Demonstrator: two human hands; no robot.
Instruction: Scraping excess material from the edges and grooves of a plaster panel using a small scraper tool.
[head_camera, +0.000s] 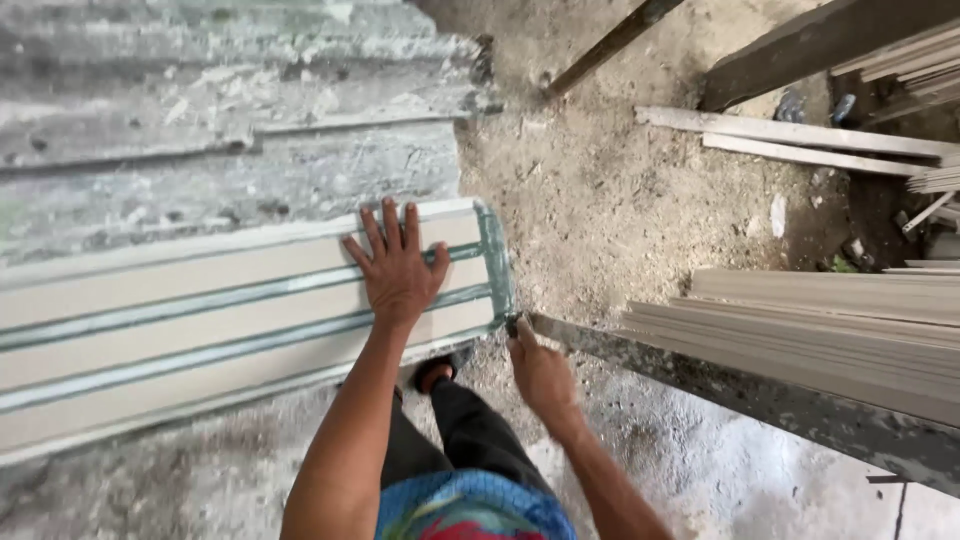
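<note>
- A long cream-coloured moulded panel (200, 320) with pale green grooves running along its length is lying flat, stretching away to the left of the person's left hand and ending just to that hand's right.
- The left hand (397, 268) is pressing down on the panel near its right end, palm flat and fingers spreading wide, gripping nothing.
- The right hand (541, 372) is curling, fingers closing, just below and to the right of the panel's end; something small and dark seems to be sitting at its fingertips, but it is too small to say what it is or whether the hand is holding it.
- A dark, weathered plank (760, 400) is running diagonally away to the right from the right hand's fingertips.
- A stack of pale flat boards (820, 320) is resting above that plank, further to the right of the right hand.
- A grey, paint-worn sheet (220, 110) is lying beyond the left hand's fingertips, just past the panel's far edge.
- More thin wooden strips (790, 140) are lying well beyond the right hand, toward the far right.
- Sandy, dusty ground (620, 200) is showing between the two hands and beyond them.
- The person's dark trouser leg (470, 430) and a shoe (437, 372) are showing below the panel, between the two forearms.
</note>
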